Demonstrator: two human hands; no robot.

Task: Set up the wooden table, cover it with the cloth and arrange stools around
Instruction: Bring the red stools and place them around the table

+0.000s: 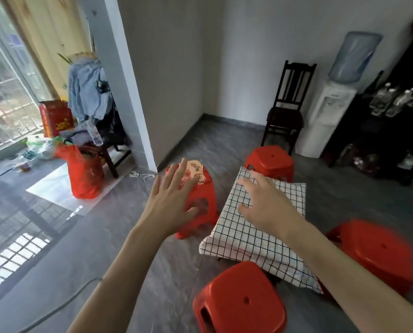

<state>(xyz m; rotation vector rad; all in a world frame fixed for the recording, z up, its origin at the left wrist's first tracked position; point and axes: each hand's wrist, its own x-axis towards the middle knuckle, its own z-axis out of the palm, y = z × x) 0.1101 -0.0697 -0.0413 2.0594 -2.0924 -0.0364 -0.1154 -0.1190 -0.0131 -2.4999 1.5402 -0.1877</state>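
Four stools: red plastic, ringing a low cloth-covered table at centre right of the frame.
Table: hidden under a white cloth with a black grid; only a dark bit of leg shows below the cloth's lower edge.
Cloth: draped over the top, hanging unevenly, its lowest corner falling toward the lower right.
Left stool: just beside the table's left edge, a printed cushion or pad on its seat.
Far stool: at the table's upper edge, near a dark wooden chair.
Near stool: bottom centre, close to the cloth's lower edge.
Right stool: at the right edge, motion-blurred, partly behind the right forearm.
Left hand: fingers spread wide, holding nothing, held in front of the left stool; contact with it cannot be told.
Right hand: fingers spread and slightly bent, holding nothing, over the cloth's upper half; whether it touches the cloth cannot be told.
Background: water dispenser with a blue bottle at upper right; a red bag and a clothes-draped chair by the window at left.
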